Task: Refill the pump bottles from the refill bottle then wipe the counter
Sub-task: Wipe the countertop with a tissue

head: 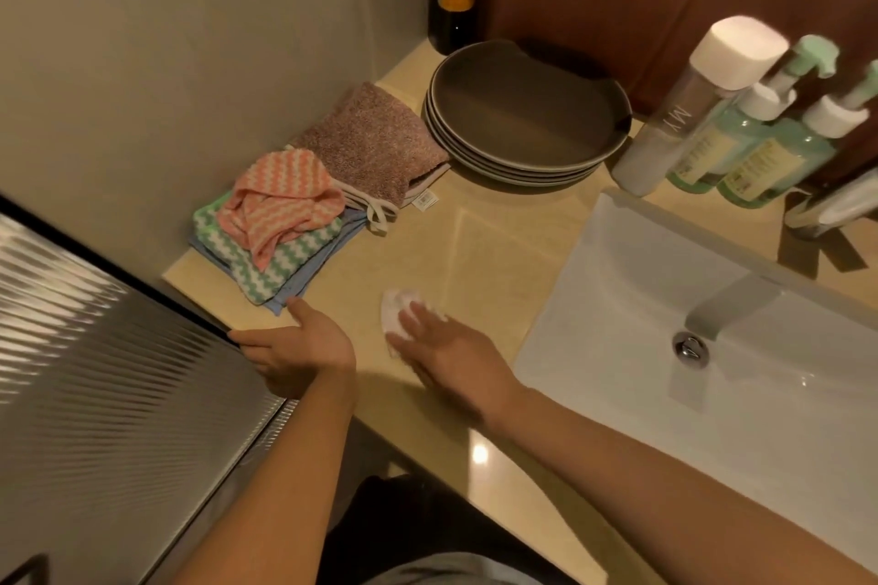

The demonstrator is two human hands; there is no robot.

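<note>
One view only, from the head. Shows the right hand [444, 349] laid flat on a small white wad [395, 305], fingers straight and close together, pressing it to the counter [480, 247] rather than curling round it. Blurs over the fingers, so cannot tell more of how they lie. Puts the wad under and just beyond the fingertips, on the wall side, with its far-left edge peeking out.

Finds the left hand [304, 347] just beside, at the counter's near-left corner, palm turned inward, fingers loose and holding nothing, their tips along the dark frame of a ribbed glass panel [109, 371].

Places bare counter beyond and to the right of the wad, running away toward a stack of grey plates [522, 114] and along the rim of the sink [560, 299]. Sets the pump bottles [734, 147] and the white-capped refill bottle [674, 124] upright at the far right behind the sink's corner, close together, pumps on, well apart from both hands. Leaves folded cloths [280, 223] by the wall, near the left hand but untouched.

Reads, as a judgement, as refilling done and wiping in hand. Calls most likely for a sweep away from the body, made with the right hand, nearer the wad and resting on it. Takes the counter's open run as front to back, between cloths and sink.
</note>
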